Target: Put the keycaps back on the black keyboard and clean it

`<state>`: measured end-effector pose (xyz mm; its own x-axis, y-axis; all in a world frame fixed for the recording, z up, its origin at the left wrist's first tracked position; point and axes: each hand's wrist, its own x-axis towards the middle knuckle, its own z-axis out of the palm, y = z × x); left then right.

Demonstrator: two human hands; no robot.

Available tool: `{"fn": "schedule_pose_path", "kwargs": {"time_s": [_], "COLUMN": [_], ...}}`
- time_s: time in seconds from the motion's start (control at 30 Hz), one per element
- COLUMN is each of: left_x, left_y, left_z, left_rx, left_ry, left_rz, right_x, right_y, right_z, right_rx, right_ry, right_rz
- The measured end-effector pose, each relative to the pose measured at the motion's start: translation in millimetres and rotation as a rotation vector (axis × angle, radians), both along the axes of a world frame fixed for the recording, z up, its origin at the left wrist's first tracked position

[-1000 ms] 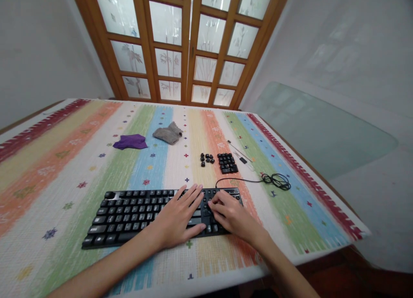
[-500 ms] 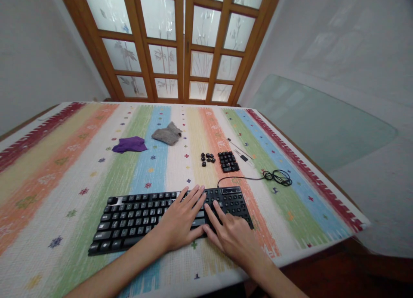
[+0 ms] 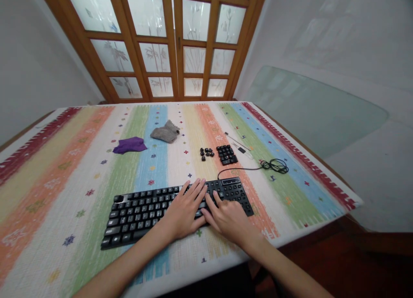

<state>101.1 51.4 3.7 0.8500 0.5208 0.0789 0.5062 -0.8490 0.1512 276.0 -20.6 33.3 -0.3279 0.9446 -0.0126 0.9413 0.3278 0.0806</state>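
I see the right hand (image 3: 229, 217) loosened from its pinch, half open, seemingly empty, uncovering the keypad (image 3: 239, 195); the left hand (image 3: 183, 213) lies flat, holding nothing, on the keyboard (image 3: 138, 217) on the table (image 3: 85, 177)

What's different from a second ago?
The right hand uncurled its bunched fingers and shifted toward the left hand, uncovering more of the number pad. The left hand stayed flat on the keyboard; the purple cloth and grey cloth stayed put.
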Motion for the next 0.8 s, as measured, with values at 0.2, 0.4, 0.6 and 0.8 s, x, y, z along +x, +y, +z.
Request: {"fn": "schedule_pose_path", "kwargs": {"time_s": [0.2, 0.4, 0.6, 0.8], "left_x": [0, 1, 2, 1], "left_y": [1, 0, -1, 0], "left_z": [-1.6, 2.3, -2.6, -0.3], "left_rx": [0.014, -0.007, 0.036, 0.025], "left_ry": [-0.059, -0.03, -0.046, -0.038], "left_rz": [-0.006, 0.004, 0.005, 0.012], "right_x": [15, 38, 32, 20], "right_y": [17, 66, 119, 134], "right_z": [13, 28, 28, 12], "right_rx": [-0.007, 0.002, -0.052, -0.073], "right_ry": [0.122, 0.247, 0.173, 0.129], "right_rz": [-0.026, -0.062, -0.246, -0.296]}}
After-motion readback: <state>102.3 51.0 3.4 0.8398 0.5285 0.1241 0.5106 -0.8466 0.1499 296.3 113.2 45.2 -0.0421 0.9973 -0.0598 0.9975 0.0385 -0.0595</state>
